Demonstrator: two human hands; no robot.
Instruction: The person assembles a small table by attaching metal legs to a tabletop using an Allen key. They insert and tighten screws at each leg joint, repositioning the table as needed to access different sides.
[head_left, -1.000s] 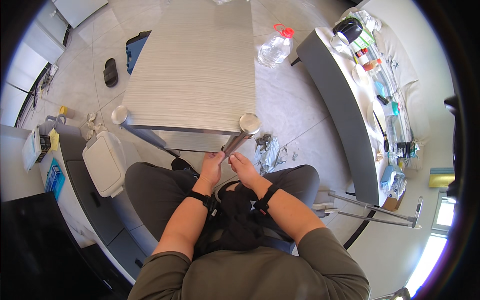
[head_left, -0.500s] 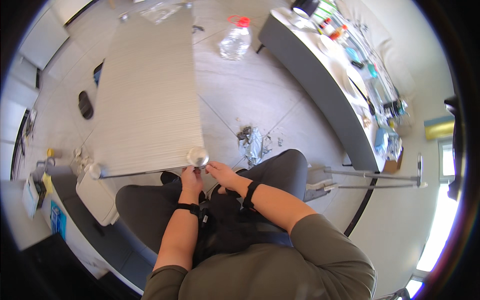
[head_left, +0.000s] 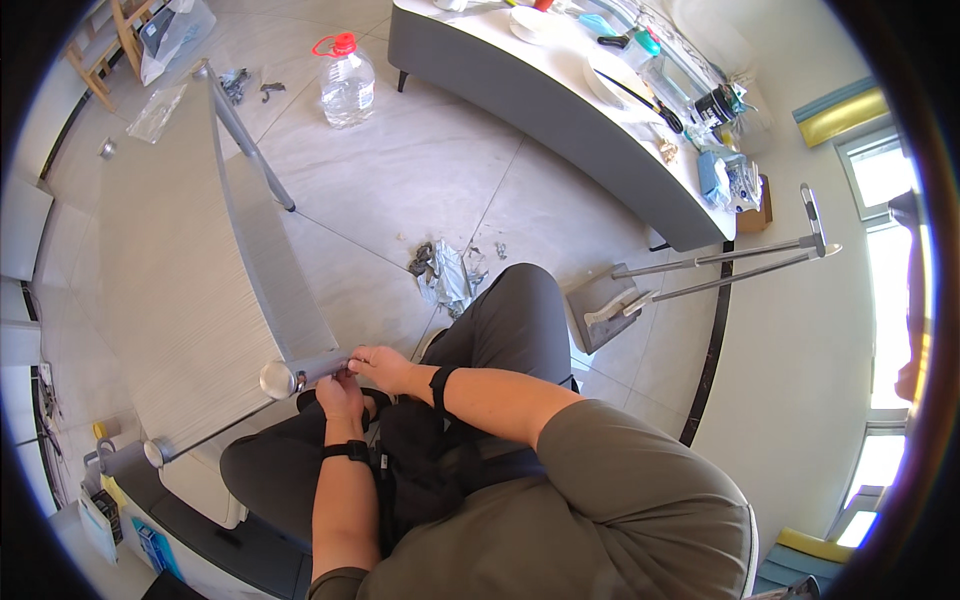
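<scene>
A long table with a pale, fine-striped top (head_left: 180, 270) stands on my left, with round silver caps at its corners. Below the near corner cap (head_left: 278, 380) a grey metal table leg (head_left: 318, 366) shows, seen foreshortened. My left hand (head_left: 342, 396) is closed against this leg from the near side, its fingertips partly hidden. My right hand (head_left: 384, 367) meets it there, thumb and fingers pinched together at the leg. Anything small between those fingers is too hidden to make out. A far leg (head_left: 250, 145) reaches down to the floor.
Crumpled silvery wrapping (head_left: 448, 278) and dark scraps lie on the tiles beyond my knees. A clear jug with a red cap (head_left: 347, 85) stands farther off. A curved grey cabinet (head_left: 560, 120) bears bowls and bottles. To the right lies a flat mop (head_left: 605, 305) with grey poles.
My view has swung right, so the table sits farther left and its side and legs show more. Both hands stay together by the near corner, now farther along the leg from the cap.
</scene>
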